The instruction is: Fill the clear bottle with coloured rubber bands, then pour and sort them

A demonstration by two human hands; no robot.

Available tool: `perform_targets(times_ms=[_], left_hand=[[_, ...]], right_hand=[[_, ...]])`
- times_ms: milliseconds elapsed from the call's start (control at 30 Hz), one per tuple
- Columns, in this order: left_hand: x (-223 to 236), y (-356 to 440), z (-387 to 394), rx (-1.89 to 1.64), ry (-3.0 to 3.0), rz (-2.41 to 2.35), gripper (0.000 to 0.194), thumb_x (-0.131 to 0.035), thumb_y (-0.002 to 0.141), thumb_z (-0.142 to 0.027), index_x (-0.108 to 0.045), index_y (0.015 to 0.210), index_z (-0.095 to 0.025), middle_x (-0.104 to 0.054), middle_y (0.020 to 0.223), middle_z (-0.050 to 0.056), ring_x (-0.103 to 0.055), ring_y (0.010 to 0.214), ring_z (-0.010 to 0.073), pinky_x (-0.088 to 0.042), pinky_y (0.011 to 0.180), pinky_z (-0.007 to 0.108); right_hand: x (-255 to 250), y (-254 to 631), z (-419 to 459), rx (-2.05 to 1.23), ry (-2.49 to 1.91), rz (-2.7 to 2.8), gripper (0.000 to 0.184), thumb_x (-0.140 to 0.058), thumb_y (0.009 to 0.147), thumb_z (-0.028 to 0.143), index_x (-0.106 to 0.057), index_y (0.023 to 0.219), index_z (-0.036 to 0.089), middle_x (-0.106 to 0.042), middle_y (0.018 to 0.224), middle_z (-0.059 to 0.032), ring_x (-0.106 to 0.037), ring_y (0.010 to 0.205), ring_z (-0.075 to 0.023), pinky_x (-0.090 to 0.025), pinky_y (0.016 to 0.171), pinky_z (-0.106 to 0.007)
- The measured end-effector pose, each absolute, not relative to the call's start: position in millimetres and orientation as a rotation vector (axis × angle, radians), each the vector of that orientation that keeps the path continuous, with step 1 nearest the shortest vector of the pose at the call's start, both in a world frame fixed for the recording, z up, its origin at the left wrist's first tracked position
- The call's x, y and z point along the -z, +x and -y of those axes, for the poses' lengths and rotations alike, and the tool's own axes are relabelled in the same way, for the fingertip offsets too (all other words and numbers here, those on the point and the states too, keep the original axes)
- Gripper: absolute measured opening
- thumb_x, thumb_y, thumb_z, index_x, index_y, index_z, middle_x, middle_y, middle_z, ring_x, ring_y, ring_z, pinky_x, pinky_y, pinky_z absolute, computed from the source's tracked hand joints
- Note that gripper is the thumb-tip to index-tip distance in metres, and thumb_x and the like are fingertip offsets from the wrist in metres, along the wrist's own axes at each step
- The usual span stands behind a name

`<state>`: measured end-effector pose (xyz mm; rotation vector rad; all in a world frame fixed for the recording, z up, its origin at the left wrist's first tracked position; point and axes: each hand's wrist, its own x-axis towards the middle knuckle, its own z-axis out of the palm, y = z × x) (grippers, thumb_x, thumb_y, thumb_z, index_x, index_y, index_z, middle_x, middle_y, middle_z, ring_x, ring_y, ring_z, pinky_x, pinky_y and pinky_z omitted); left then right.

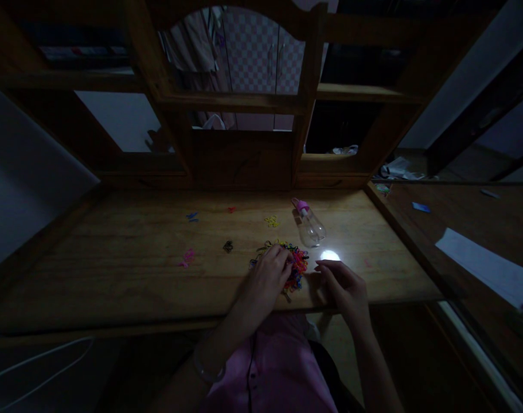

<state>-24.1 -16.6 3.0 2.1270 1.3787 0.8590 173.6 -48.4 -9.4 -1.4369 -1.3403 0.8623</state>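
A pile of small multicoloured loops (299,261), which look like rubber bands, lies near the desk's front edge. My left hand (268,269) rests over its left side, fingers curled down into the pile; the fingertips are partly hidden among the loops. Just right of the pile, my right hand (345,281) is held low over the desk with thumb and fingertips drawn together. Anything in that pinch is too small and dark to name. Small sorted groups lie beyond: yellow loops (272,221), black loops (228,246), pink loops (188,257), blue loops (192,217) and red loops (231,210).
A clear bulb-shaped bottle (313,230) with a pink cap lies tilted behind the pile. Beside my right hand is a bright light spot (329,256) on the wooden desk (128,275). A shelf unit rises at the back. White paper (485,264) lies on the right-hand surface.
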Motion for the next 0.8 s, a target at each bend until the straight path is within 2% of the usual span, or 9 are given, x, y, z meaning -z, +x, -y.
perform_targets(times_ms=[200,467,667,800], left_hand=[[-11.5,-32.6,14.3,-0.909,2.024,-1.372,0.002,-0.062,0.088,-0.019,-0.061,0.088,-0.02,-0.062,0.092,0.002,-0.061,0.085,0.0174,-0.049,0.077,0.031],[-20.5,-42.3,13.0,-1.047,1.804,-1.37,0.008,-0.071,0.08,-0.019,-0.067,0.087,-0.021,-0.068,0.082,-0.001,-0.064,0.074,0.0151,-0.05,0.071,0.027],[-18.8,-49.1,13.4,-1.1,1.765,-1.38,0.01,-0.067,0.083,-0.021,-0.073,0.09,-0.023,-0.073,0.098,0.003,-0.067,0.091,0.0189,-0.053,0.083,0.031],[-17.4,-50.4,14.8,-1.113,1.724,-1.355,0.012,-0.066,0.083,-0.022,-0.073,0.092,-0.023,-0.074,0.097,0.003,-0.069,0.089,0.0186,-0.055,0.081,0.031]], right_hand=[[8.6,173.5,48.5,-0.856,-1.434,1.33,0.02,-0.062,0.088,0.036,-0.073,0.096,0.022,-0.075,0.091,-0.0059,-0.07,0.087,-0.0226,-0.054,0.075,-0.032],[5.9,171.6,50.2,-0.838,-1.43,1.325,0.02,-0.061,0.088,0.036,-0.073,0.095,0.021,-0.074,0.09,-0.0057,-0.07,0.086,-0.0217,-0.054,0.074,-0.03],[8.3,173.3,49.3,-0.853,-1.427,1.31,0.024,-0.061,0.087,0.039,-0.073,0.096,0.021,-0.074,0.091,-0.0068,-0.07,0.085,-0.0229,-0.055,0.074,-0.032],[4.5,167.9,52.0,-0.84,-1.43,1.311,0.023,-0.061,0.088,0.039,-0.073,0.097,0.021,-0.074,0.091,-0.0065,-0.07,0.084,-0.0221,-0.055,0.072,-0.031]])
